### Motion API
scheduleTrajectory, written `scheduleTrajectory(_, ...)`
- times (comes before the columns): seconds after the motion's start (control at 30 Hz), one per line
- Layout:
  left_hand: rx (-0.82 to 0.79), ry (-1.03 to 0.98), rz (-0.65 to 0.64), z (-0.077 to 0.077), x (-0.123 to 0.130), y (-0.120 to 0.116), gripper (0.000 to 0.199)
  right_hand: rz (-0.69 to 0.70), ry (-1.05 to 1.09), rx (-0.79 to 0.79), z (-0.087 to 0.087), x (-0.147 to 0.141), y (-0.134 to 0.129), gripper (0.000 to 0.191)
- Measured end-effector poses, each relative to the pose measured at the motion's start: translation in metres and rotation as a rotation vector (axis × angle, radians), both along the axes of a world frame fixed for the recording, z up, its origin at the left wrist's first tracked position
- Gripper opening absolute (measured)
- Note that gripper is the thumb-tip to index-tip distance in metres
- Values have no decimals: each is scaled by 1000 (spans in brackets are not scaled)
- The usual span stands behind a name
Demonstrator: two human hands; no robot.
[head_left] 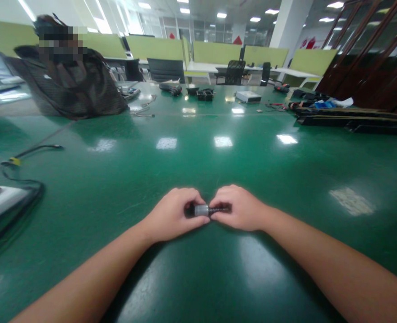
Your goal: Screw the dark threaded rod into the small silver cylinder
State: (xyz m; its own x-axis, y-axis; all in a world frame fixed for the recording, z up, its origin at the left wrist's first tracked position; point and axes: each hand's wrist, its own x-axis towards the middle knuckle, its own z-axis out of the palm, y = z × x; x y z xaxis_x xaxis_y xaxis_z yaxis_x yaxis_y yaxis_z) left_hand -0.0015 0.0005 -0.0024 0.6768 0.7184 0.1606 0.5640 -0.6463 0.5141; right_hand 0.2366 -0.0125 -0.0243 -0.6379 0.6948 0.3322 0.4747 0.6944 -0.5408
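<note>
On the green table (pixel 185 166), a dark bag (pixel 84 92) stands at the far left, while nearer the front the left hand (pixel 173 213) and the right hand (pixel 242 208), each curled around one end, grasp a small rod (pixel 201 210) (silver mid-length, dark and narrower toward the right) held crosswise between them.

Sm. silver cyl. item (pixel 201 210) w/ thin dk. shaft (pixel 219 209), horiz., held btwn L fingers (pixel 198 221) & R fingers (pixel 222 218).
</note>
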Motion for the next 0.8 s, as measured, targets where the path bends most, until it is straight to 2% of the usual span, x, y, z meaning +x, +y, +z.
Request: scheduleTrajectory(0.8,20,4,-5,0,-2,0,21,-19,11,-37,4,0,-2,7)
